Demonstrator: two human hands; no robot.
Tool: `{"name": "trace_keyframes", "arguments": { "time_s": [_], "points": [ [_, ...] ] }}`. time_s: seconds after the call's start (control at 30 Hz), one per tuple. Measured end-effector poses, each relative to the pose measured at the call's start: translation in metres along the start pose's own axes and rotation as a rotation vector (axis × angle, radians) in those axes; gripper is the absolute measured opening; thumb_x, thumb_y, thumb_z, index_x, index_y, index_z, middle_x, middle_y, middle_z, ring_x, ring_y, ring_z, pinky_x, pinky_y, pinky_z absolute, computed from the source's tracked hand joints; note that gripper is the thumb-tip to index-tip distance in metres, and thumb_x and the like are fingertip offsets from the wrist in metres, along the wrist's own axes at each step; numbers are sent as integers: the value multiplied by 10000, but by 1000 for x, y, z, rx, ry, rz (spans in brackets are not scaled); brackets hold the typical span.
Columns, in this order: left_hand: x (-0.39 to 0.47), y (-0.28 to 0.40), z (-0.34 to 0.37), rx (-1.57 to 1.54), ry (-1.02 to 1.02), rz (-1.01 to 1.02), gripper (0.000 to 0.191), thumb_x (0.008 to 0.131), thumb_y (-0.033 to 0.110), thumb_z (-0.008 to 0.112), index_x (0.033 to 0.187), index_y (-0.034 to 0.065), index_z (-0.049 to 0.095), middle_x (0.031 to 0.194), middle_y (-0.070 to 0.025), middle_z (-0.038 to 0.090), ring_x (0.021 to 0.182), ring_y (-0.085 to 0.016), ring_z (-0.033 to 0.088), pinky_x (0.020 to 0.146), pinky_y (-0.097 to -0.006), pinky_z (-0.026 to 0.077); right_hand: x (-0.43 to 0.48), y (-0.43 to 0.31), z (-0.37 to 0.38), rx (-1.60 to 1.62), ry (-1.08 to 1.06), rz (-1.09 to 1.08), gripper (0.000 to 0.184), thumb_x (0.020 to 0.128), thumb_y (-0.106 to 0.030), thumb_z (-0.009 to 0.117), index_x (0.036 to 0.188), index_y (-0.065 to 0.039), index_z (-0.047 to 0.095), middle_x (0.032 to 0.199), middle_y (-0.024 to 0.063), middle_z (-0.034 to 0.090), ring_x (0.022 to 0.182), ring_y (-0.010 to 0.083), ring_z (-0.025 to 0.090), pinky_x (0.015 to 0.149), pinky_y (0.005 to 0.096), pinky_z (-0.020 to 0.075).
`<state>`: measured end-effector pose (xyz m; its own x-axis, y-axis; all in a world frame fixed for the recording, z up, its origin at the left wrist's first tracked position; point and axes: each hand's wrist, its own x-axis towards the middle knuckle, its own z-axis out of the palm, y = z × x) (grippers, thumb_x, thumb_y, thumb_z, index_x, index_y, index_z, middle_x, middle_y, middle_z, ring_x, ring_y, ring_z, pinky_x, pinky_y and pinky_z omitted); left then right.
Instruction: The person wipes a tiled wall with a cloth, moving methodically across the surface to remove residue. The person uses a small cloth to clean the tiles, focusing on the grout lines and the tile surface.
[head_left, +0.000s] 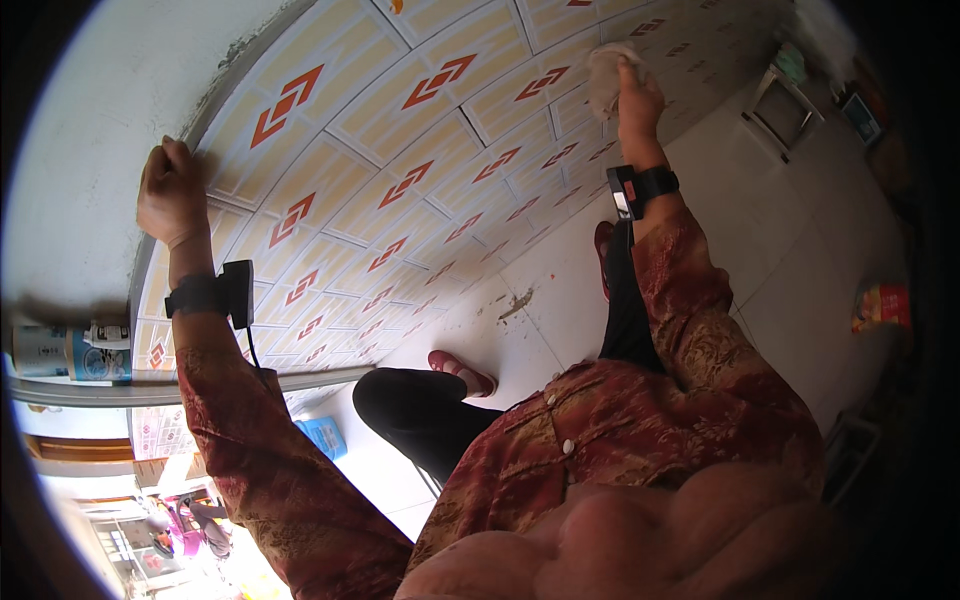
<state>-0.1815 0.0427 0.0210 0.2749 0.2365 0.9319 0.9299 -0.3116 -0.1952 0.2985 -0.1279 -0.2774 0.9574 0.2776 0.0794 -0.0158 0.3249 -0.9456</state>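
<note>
My right hand (639, 101) presses a pale cloth (606, 79) flat on the patterned wall covering (360, 120), which bears cream brick shapes and red diamond marks. At the covering's left edge, where a rough grey strip meets the plain white wall (97, 97), my left hand (174, 191) rests with its fingers curled. Whether that hand pinches anything cannot be told. Both wrists wear black straps with small devices. A small orange spot shows on the covering at the top.
Debris (517, 304) lies on the tiled floor near my feet. A metal-legged stool (784, 112) stands at the upper right, a red and yellow packet (881, 307) at the right. Containers (97, 352) stand on the left ledge; a blue container (322, 437) is below. Another person (191, 525) is at the lower left.
</note>
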Motion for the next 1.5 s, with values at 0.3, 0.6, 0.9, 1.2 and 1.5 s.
{"name": "trace_keyframes", "arguments": {
  "time_s": [0.3, 0.6, 0.9, 1.2, 1.5],
  "points": [
    [0, 1, -2, -28, 33, 34, 395, 941, 347, 565, 596, 155, 557, 596, -47, 611, 514, -324, 567, 443, -416, 427, 18, 3, 59, -271, 282, -644, 385, 824, -371, 760, 1078, -89, 694, 998, 118, 713, 915, 348, 668, 769, 427, 536],
    [1, 2, -1, 10, 127, 61, 356, 900, 369, 582, 602, 180, 627, 612, -41, 652, 503, -307, 604, 430, -409, 452, -58, -2, 95, -382, 176, -963, 211, 796, -230, 789, 912, -93, 678, 902, 72, 623, 905, 322, 585, 763, 440, 508],
    [0, -4, -1, -61, 72, 5, 339, 900, 436, 577, 697, 192, 696, 637, -49, 661, 593, -321, 647, 534, -417, 514, -141, -10, 121, -394, 3, -1150, 225, 751, -168, 809, 879, -94, 639, 905, 84, 569, 864, 334, 558, 742, 441, 474],
    [-3, 19, -14, -138, 208, 33, 297, 889, 238, 628, 634, 94, 581, 641, -151, 610, 568, -372, 599, 520, -437, 484, -224, -24, 148, -335, -319, -1185, 281, 670, -130, 816, 887, -152, 640, 914, 49, 549, 855, 286, 539, 720, 427, 431],
    [-2, 16, -15, -184, 178, 26, 312, 890, 217, 635, 622, 87, 541, 610, -150, 578, 542, -378, 578, 500, -448, 466, -320, 10, 144, -135, -1515, -634, 287, 760, -252, 783, 905, -22, 695, 856, 128, 647, 802, 325, 616, 725, 401, 498]
  ]
}}
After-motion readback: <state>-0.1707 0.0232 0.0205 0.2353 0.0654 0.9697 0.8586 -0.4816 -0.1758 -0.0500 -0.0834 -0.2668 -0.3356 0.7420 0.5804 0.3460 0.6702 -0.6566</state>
